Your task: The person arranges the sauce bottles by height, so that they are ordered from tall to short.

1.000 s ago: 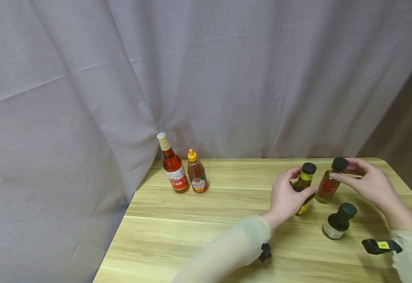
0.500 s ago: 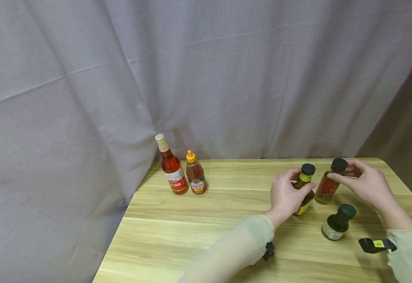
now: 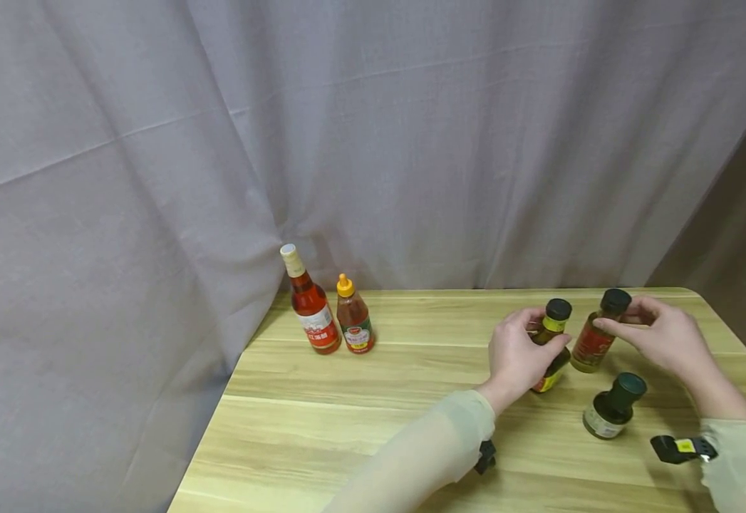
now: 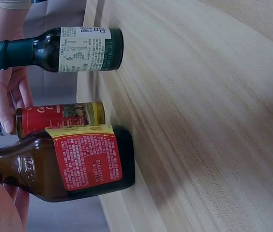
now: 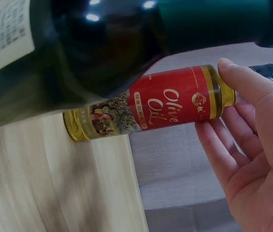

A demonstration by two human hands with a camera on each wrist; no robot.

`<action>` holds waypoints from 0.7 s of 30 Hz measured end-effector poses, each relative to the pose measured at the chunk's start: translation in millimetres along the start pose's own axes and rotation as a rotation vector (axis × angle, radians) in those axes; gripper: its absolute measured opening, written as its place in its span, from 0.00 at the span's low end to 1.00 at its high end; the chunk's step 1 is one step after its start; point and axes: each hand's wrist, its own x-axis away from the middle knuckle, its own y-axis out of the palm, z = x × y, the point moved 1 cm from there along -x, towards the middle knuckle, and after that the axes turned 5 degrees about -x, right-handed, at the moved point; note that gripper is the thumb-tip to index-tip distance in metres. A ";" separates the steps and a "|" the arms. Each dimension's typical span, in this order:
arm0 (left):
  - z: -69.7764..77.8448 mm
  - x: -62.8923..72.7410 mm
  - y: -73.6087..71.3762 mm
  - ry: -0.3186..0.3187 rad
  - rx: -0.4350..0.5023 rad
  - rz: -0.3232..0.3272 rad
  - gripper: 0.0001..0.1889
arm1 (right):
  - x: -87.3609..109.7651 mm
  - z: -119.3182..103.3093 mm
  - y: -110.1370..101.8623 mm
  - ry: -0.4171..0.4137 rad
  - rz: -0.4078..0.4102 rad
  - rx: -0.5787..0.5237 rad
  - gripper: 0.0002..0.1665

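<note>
Hardly anything has moved since a second ago: the left sleeve has edged right and the right sleeve left, both slightly, while all five bottles keep their places. I judge this a steadying moment, the two held bottles kept still rather than carried.

The left grip pinches the brown bottle at its neck, between thumb and fingers. The right grip pinches the oil bottle at its neck, just below the black cap.

The oil bottle is near the back right corner of the worktop; the brown bottle is just beside it, to its left and nearer the person. Both look upright; whether they touch, I cannot tell.

The brown bottle has a squarish body and a red-and-yellow label in fine print. The oil bottle is slim, its red label reading "Olive Oil". Untouched, the green bottle stands in front, towards the right edge; the red bottle and yellow-capped bottle stand near the back left corner.
</note>
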 end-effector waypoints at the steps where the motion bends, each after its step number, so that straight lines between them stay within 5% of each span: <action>1: -0.2 0.1 0.3 -0.002 0.002 -0.001 0.19 | 0.5 -0.5 0.1 0.001 0.001 0.001 0.29; 21: 1.6 0.1 -0.4 0.001 0.080 0.018 0.16 | 1.2 4.8 3.4 0.003 0.013 -0.003 0.30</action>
